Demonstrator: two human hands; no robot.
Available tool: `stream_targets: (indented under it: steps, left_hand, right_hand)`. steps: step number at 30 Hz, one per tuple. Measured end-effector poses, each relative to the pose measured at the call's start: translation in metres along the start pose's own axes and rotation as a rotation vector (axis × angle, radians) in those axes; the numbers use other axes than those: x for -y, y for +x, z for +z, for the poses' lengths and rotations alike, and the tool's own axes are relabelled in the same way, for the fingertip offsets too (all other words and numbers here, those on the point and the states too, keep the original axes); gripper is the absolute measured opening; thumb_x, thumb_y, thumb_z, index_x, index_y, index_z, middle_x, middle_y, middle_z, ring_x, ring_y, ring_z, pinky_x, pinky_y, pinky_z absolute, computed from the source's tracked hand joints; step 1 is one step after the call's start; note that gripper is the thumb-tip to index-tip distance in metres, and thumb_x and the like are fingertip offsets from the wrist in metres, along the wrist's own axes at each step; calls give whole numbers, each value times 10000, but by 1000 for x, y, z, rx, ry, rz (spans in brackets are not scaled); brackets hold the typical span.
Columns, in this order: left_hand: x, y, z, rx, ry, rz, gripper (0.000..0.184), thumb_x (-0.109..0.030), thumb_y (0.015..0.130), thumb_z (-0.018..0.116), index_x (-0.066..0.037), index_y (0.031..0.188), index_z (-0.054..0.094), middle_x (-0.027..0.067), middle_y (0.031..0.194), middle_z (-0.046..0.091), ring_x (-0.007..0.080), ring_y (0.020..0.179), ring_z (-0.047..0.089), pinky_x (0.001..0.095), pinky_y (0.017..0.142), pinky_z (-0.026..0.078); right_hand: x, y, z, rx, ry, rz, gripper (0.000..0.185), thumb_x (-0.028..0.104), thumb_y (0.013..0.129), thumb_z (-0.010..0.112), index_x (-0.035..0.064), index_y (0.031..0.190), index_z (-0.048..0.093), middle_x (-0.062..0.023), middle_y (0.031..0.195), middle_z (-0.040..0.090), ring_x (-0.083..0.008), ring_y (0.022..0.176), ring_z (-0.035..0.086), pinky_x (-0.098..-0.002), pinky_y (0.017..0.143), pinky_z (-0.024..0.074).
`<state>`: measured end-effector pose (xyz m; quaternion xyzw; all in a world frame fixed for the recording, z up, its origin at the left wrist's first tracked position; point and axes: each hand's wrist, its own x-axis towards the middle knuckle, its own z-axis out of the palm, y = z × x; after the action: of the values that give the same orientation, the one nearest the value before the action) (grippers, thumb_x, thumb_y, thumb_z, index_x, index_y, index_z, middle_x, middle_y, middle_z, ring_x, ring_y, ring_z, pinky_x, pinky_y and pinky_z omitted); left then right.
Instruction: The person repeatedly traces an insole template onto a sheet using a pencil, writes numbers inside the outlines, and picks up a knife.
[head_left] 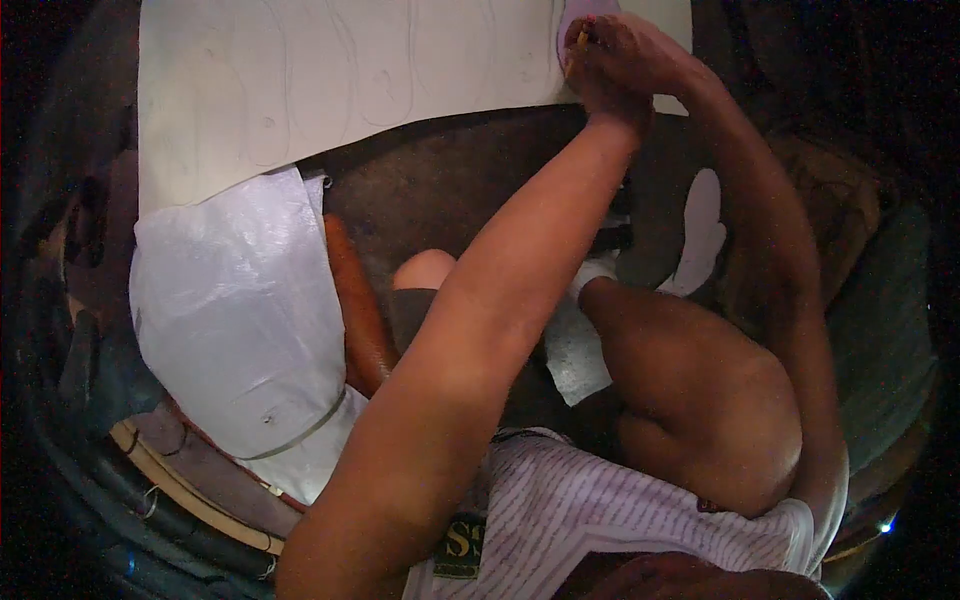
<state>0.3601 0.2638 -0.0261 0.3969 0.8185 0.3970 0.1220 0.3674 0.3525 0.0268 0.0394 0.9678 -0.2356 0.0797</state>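
Note:
My right hand (640, 52) is closed at the top of the view, with a thin yellow pencil-like stick (577, 52) at its fingertips. Just below it and touching it is my left hand (608, 98), whose fingers are mostly hidden in shadow and behind the right one. Both hands lie over the right part of a large pale sheet (250, 90) marked with long curved outlines. A purple flat piece (572, 20) shows on the sheet beside the right hand's fingers.
A shiny whitish plastic-like cover (240, 310) lies at the left, below the sheet. A pale sole-shaped piece (702, 225) rests on the dark floor (400, 180) at the right. My bent leg (710, 400) is at lower right, near a small silvery piece (577, 355).

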Motion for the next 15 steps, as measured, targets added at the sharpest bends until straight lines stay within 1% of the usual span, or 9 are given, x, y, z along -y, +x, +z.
stream_targets:
  steps: [2,5,7,8,9,11,12,14,15]
  left_hand:
    - [2,3,-1,-9,-4,-20,433,-212,776,552,-45,1160,442,124,1162,465,287,1077,428,395,909,332]
    - [3,11,-3,-14,-3,-34,333,-177,800,541,-52,1104,488,100,1110,510,249,1036,474,356,874,376]
    - [3,15,-4,-16,14,-35,270,-154,815,534,-56,1066,519,84,1076,539,224,1008,505,330,851,406]
    - [3,18,-4,-12,33,-39,240,-143,823,530,-59,1048,534,76,1058,554,211,994,521,317,840,421]
    - [3,21,-5,-7,54,-43,212,-131,830,527,-61,1029,549,68,1041,569,199,980,537,305,829,435]
    - [-1,28,-12,125,201,-121,209,-97,822,536,-41,1020,566,76,1030,585,206,982,554,296,831,453]
    - [-2,32,-17,119,200,-111,209,-97,822,536,-41,1020,566,76,1030,585,206,982,554,296,831,453]
    - [-3,43,-24,448,494,-62,259,-100,835,520,-11,1078,544,123,1105,548,243,1004,553,311,860,453]
    - [0,43,-21,444,497,-54,259,-100,835,520,-11,1078,544,123,1105,548,243,1004,553,311,860,453]
  right_hand:
    - [-4,7,6,-41,-116,-81,235,231,879,511,59,1028,568,-160,896,629,-337,793,611,-381,701,500]
    - [-23,26,13,-87,111,138,225,221,893,503,54,1030,566,-143,906,632,-333,803,617,-380,703,504]
    - [-44,30,12,-190,-528,-430,221,236,805,556,54,918,613,-86,847,603,-233,768,574,-378,725,473]
    - [-50,34,15,-195,-533,-429,221,236,805,556,54,918,613,-86,847,603,-233,768,574,-378,725,473]
    - [-54,38,21,-453,-756,-419,214,228,794,548,67,919,610,-85,865,605,-232,793,571,-380,733,465]
    - [-69,47,27,-720,-985,-398,209,220,782,539,79,921,607,-84,883,607,-231,818,568,-382,741,456]
    - [-78,54,29,-758,-997,-409,217,217,794,523,67,933,599,-90,902,606,-232,835,563,-380,738,452]
    - [-79,61,10,-797,-1013,-420,226,214,806,508,55,945,590,-96,921,604,-234,851,558,-379,735,448]
    - [-82,60,-3,-414,-973,-328,239,220,807,510,52,958,586,-95,926,604,-240,849,559,-382,739,448]
